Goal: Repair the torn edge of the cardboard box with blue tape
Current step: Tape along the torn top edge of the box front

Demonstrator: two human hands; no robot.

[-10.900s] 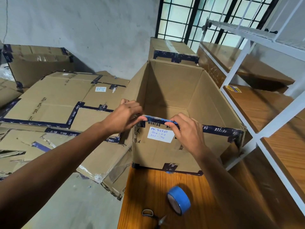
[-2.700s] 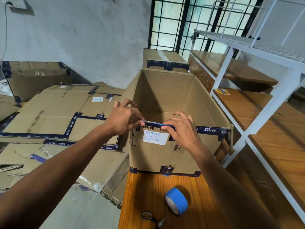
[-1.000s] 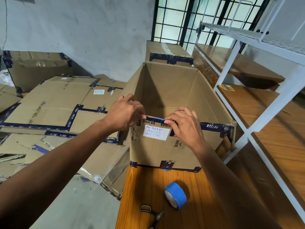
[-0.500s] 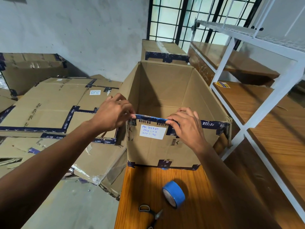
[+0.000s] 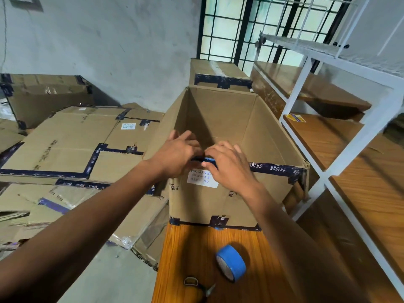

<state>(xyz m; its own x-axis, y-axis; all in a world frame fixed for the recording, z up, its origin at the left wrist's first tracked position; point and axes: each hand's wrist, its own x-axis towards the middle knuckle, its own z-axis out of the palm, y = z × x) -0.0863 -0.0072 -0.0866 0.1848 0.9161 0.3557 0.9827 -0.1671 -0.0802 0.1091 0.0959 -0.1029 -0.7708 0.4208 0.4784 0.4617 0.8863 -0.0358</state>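
While scissors [image 5: 200,287] and the tape roll [image 5: 231,263] wait nearest me on the table [image 5: 185,248], presumably within reach for another strip, I watch both hands work the box [image 5: 218,200] standing just beyond. My left hand [image 5: 175,155] and right hand [image 5: 228,166] meet at its near top rim, fingers curled over a blue strip [image 5: 209,159], seemingly pressing it onto the tear above the white label [image 5: 202,179]. Whether they pinch or only press, I cannot tell. Farther off lie flattened cartons [image 5: 72,141] and white shelves [image 5: 328,106].
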